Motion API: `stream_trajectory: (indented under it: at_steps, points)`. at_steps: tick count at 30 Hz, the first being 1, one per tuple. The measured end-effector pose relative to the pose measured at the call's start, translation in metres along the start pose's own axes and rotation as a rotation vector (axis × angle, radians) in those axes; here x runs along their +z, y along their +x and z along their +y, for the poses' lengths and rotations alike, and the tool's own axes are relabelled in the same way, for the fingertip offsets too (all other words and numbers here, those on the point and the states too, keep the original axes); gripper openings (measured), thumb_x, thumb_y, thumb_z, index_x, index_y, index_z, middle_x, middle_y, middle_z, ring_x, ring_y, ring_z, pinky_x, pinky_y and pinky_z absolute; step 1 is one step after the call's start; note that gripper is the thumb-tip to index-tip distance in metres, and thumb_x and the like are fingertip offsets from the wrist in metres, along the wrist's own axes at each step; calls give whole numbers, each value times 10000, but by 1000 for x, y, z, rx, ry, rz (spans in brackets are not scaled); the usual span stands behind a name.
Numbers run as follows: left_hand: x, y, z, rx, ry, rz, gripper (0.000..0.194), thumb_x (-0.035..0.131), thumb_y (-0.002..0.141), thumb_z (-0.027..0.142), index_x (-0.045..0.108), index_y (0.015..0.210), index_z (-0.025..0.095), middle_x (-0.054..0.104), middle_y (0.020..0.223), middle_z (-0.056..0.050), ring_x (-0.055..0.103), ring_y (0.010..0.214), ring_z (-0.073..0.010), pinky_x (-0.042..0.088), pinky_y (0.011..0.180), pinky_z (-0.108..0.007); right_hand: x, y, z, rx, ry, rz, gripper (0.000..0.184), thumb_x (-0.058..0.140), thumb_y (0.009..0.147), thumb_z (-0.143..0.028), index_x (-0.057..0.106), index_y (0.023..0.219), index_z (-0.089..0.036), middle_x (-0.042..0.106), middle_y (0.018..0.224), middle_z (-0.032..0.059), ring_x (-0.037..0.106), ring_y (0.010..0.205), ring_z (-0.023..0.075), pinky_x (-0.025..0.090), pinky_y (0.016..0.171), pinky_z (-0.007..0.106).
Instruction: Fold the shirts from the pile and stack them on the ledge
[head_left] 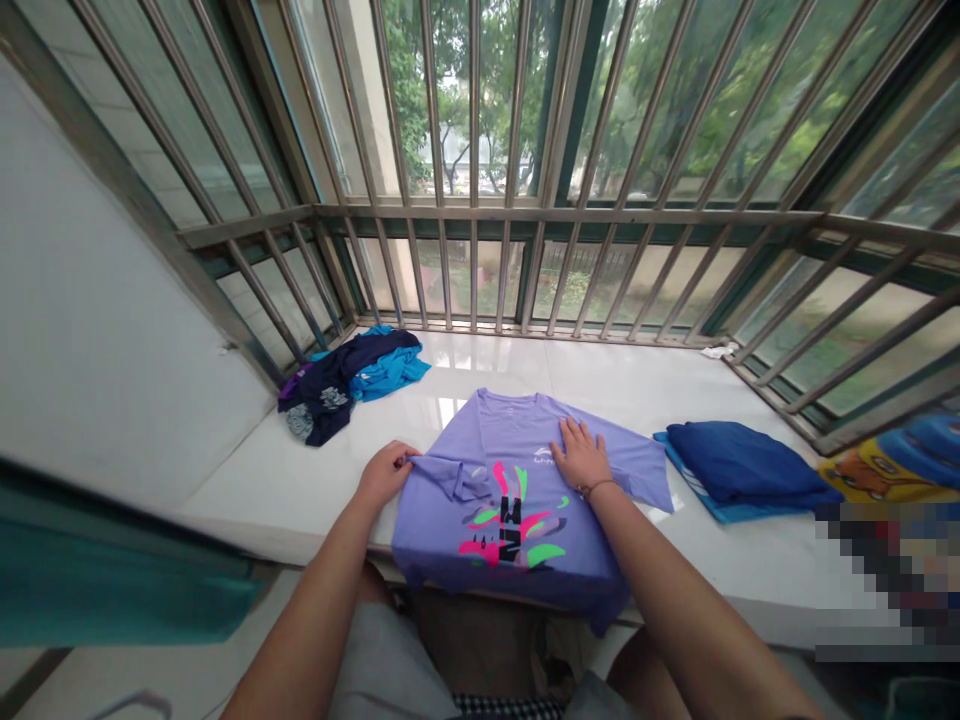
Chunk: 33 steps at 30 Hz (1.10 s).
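A lilac T-shirt (517,500) with a pink, green and black print lies face up on the white sill (255,480), its hem hanging over the front edge. My left hand (384,472) is closed on the shirt's left sleeve, which is folded in over the chest. Fingers spread, my right hand (579,455) lies flat on the shirt's right shoulder and holds nothing. A thin bracelet sits on that wrist.
A heap of dark navy and bright blue clothes (349,380) lies at the back left of the sill. Folded blue garments (739,468) are stacked to the right. Metal window bars (472,215) close the far side; a white wall (90,340) stands left.
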<state>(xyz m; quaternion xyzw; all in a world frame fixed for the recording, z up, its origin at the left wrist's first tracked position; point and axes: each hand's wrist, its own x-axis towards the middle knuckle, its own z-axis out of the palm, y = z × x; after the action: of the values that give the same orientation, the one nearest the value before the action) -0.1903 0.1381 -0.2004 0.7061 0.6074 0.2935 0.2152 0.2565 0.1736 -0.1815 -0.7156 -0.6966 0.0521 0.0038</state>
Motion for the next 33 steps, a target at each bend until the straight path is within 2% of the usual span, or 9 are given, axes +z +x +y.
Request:
stream_trajectory:
  at_steps: [3, 7, 11, 13, 17, 23, 25, 30, 33]
  points:
    - [0, 0, -2, -9, -21, -2, 312, 592, 816, 114, 824, 972, 254, 708, 954, -19, 614, 805, -179, 491, 770, -292, -15, -16, -26, -88, 0, 161, 566, 459, 1080, -336, 491, 1621, -175, 421, 1715, 161, 281, 1616, 355, 140, 1304, 644]
    - [1, 1, -5, 4, -42, 0, 324, 583, 804, 105, 826, 956, 256, 732, 1008, -24, 654, 872, -187, 514, 804, -297, -25, -58, -92, -398, 152, 213, 504, 554, 1073, -465, 610, 1487, -184, 674, 1386, 177, 580, 1290, 317, 403, 1164, 475]
    - [3, 1, -8, 20, -80, 8, 332, 566, 788, 103, 827, 925, 255, 731, 1029, -28, 683, 940, -193, 530, 827, -298, -14, -89, -156, -417, 221, 168, 727, 737, 943, -638, 603, 1479, -166, 652, 1405, 200, 569, 1282, 376, 451, 1092, 532]
    - [3, 1, -9, 34, -101, 10, 302, 562, 779, 103, 815, 856, 247, 725, 1021, -31, 694, 961, -193, 537, 848, -300, -6, -93, -172, -377, 247, 142, 614, 783, 933, -559, 657, 1404, -185, 615, 1478, 195, 530, 1359, 389, 425, 1128, 554]
    - [2, 1, -9, 42, -111, -8, 288, 548, 743, 85, 789, 735, 243, 719, 1006, -30, 702, 958, -186, 550, 889, -305, 2, -88, -174, -527, 310, 129, 158, 687, 1022, -293, 758, 1156, -251, 638, 1469, 99, 524, 1385, 291, 393, 1175, 447]
    - [0, 0, -5, 29, -41, -15, 288, 545, 765, 133, 774, 641, 255, 715, 1033, -31, 697, 980, -198, 543, 909, -320, 0, -93, -148, -888, 164, 55, 82, 660, 1023, -222, 737, 1049, -233, 715, 1240, 72, 573, 1199, 249, 428, 1087, 390]
    - [-1, 0, -4, 23, -37, -18, 283, 539, 781, 162, 761, 629, 251, 719, 1033, -33, 693, 971, -201, 540, 908, -325, -2, -98, -145, -822, 137, 54, 94, 626, 1042, -229, 719, 1059, -230, 714, 1177, 76, 577, 1164, 254, 428, 1072, 396]
    - [-1, -1, -2, 31, -80, 13, 213, 540, 803, 227, 741, 735, 242, 730, 993, -32, 687, 943, -203, 530, 877, -320, -4, -98, -152, -302, 155, 133, 258, 590, 1076, -375, 659, 1237, -186, 677, 1235, 149, 598, 1160, 306, 467, 980, 414]
    - [0, -2, 0, -38, -74, 50, 184, 582, 844, 314, 746, 884, 241, 720, 885, -14, 659, 810, -193, 518, 783, -306, -1, -89, -155, -151, 188, 72, 323, 626, 1063, -441, 667, 1194, -148, 698, 1180, 168, 647, 1102, 310, 479, 909, 387]
